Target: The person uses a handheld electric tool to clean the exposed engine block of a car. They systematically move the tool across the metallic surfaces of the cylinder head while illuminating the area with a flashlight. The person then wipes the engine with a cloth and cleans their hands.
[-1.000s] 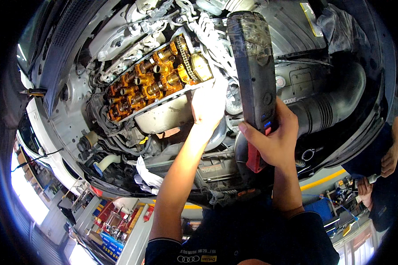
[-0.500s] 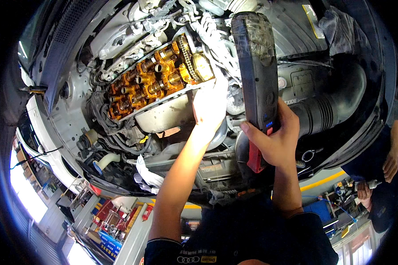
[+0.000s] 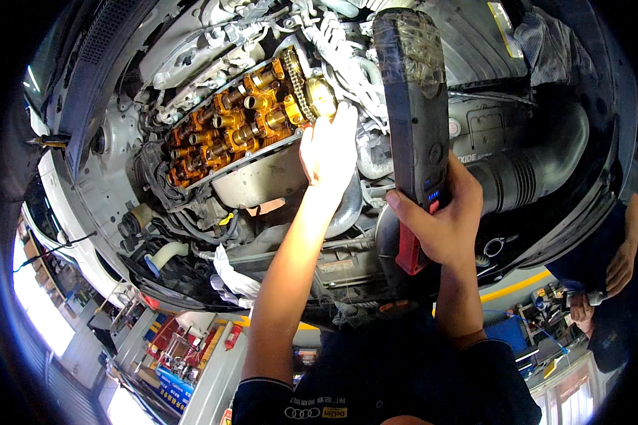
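My right hand (image 3: pixel 450 216) is wrapped round a long black work light (image 3: pixel 417 120) with a red lower part, small blue indicator lights and clear tape about its top end. It is held up over the right side of the engine bay. Bright light washes out my left hand (image 3: pixel 326 152), whose fingers stretch toward the near right corner of the engine's opened top (image 3: pixel 241 124). There they are beside the round sprocket cover area (image 3: pixel 322 98) and the timing chain (image 3: pixel 298 85). Amber, oily camshafts (image 3: pixel 244 134) lie exposed to the left. Whether the fingertips touch metal, I cannot tell.
A thick black air duct (image 3: pixel 524 180) curves at the right, with a striped cloth (image 3: pixel 553 49) beyond it. White paper or cloth (image 3: pixel 234 280) lies on the front edge. Another person's hands (image 3: pixel 602 283) hold a tool at the far right. A red tool cart (image 3: pixel 181 343) stands lower left.
My left hand's fingers have shifted slightly at the corner beside the sprocket, and less glare covers them. The view has moved a little; my right hand still holds the work light.
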{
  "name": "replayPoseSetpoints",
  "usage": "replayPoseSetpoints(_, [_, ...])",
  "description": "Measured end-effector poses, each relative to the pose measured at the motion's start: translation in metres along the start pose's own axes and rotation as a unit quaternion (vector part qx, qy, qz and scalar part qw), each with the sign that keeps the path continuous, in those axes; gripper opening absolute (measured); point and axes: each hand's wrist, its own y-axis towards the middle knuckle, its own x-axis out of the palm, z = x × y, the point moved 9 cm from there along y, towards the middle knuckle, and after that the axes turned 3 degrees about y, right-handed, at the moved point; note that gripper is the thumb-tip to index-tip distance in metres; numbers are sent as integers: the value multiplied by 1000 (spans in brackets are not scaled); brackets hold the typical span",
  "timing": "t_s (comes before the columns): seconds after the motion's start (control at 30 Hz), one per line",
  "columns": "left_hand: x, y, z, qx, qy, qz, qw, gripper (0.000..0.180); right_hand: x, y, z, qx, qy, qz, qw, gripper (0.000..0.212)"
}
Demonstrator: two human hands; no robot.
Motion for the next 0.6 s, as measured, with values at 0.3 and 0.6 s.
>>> replayPoseSetpoints(0.3, [6, 6, 8, -6, 33, -91, 995, 32, 2, -1, 14, 24, 4, 11, 1000, 44])
replayPoseSetpoints(0.6, [11, 0, 1, -7, 32, -21, 999, 37, 2, 0, 9, 26, 14, 9, 1000, 41])
